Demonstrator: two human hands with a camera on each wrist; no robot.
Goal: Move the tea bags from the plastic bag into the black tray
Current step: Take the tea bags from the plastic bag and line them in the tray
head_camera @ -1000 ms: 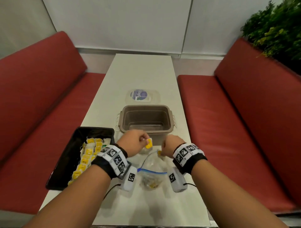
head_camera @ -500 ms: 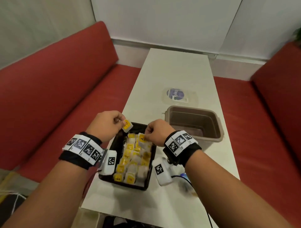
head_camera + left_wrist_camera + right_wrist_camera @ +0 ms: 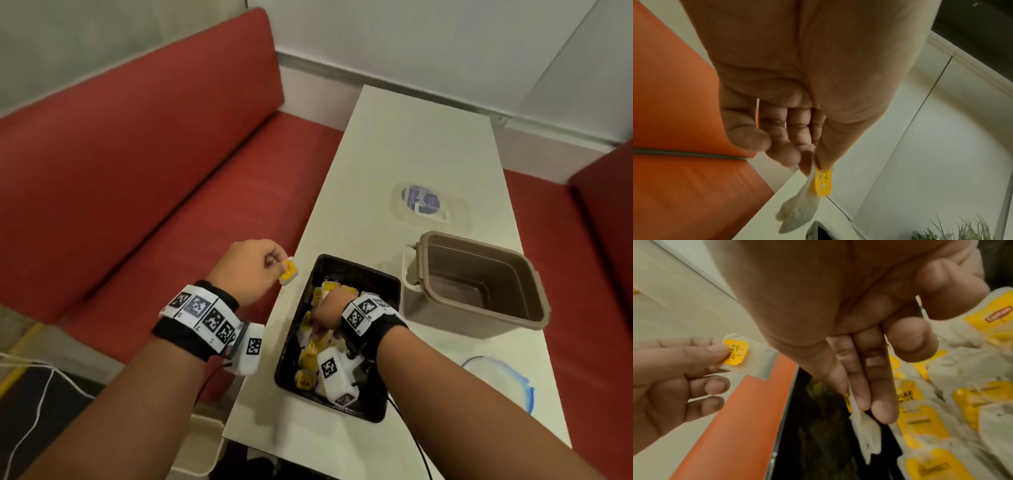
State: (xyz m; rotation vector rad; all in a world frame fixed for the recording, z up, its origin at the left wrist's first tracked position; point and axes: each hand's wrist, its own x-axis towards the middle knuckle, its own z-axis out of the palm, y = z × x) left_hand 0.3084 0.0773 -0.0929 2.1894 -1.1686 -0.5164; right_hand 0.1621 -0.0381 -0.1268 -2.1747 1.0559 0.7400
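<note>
1. The white surface (image 3: 411, 144) runs from the top right of the head view down to the bottom centre, red bench seats on either side.
2. On it, right of centre, we see an open brown container (image 3: 476, 284); the plastic bag (image 3: 500, 380) lies flat at the lower right, well apart from both hands.
3. The black tray (image 3: 356, 270) sits at the centre bottom, at the surface's left edge, already well filled with tea bags (image 3: 920, 423).
4. Our right hand (image 3: 329, 308) is down inside the tray, its fingers (image 3: 879, 405) pinching a tea bag (image 3: 865, 431) just over the dark bare strip along the tray's left side. We judge this is the setting-down step: lower it flat into that gap, then let go.
5. Our left hand (image 3: 250, 270) waits left of the tray, above the bench, thumb and forefinger pinching the yellow tag of a second tea bag (image 3: 288, 271). It should come in over the rim before release, or the bag drops outside.
</note>
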